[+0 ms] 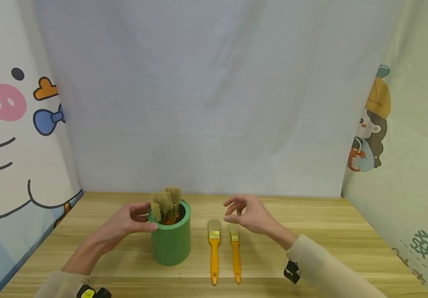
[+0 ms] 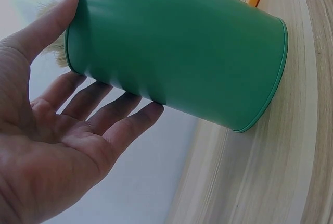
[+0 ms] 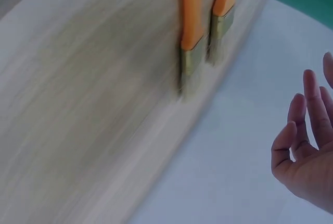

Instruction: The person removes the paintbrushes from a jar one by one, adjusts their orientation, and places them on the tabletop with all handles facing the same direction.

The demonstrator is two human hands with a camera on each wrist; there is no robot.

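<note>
We see the left grip point(image 1: 130, 219) holding the green container point(image 1: 171, 246) at its near-left side, thumb on the rim, fingers against the wall. In the head view those fingers are partly hidden; the left wrist view shows four fingertips touching the side. The right grip point(image 1: 249, 215) is loosely bent and holds nothing, at the far end of the narrower brush point(image 1: 236, 258), where the thumb makes the bristle tips hard to make out.

Just left of that lies the wider brush point(image 1: 214, 252), both handles pointing near. The container stands upright on the worktop point(image 1: 132, 267), left of both. Several brushes point(image 1: 163, 203) stand in it, bristles up; they overlap, so we cannot count them, and their handles are mostly out of sight. In the right wrist view the container is cut to a green corner, and the two loose brushes are blurred, their handle ends cropped.

The bottom edge cuts off both sleeves point(image 1: 329, 265). Beyond hangs a pale curtain point(image 1: 214, 103); at right, a printed sheet point(image 1: 400, 186) has its lettering cropped.
</note>
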